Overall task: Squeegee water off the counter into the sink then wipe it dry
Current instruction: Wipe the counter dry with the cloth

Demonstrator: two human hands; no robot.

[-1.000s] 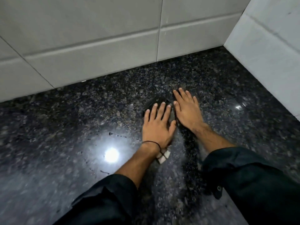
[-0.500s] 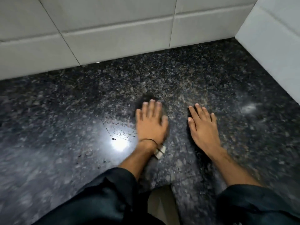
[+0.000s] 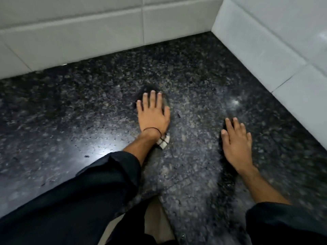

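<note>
My left hand [image 3: 153,115] lies flat, palm down, on the dark speckled granite counter [image 3: 79,106], pressing a cloth beneath it. Only a white checked corner of the cloth [image 3: 163,140] pokes out by the wrist, which wears a thin black band. My right hand [image 3: 236,144] rests flat on the counter with its fingers spread, well to the right of the left hand, and holds nothing. The surface around the left hand looks hazy and streaked. Neither a squeegee nor a sink is in view.
Pale tiled walls close the counter at the back [image 3: 106,32] and on the right [image 3: 283,41], meeting in a corner at the upper right. The counter's front edge [image 3: 165,204] runs near my body. A lamp glare [image 3: 104,138] shines left of my forearm.
My right hand has slid away from the left hand, to the right and toward me. The left hand has stayed pressed on the cloth, drifting slightly left.
</note>
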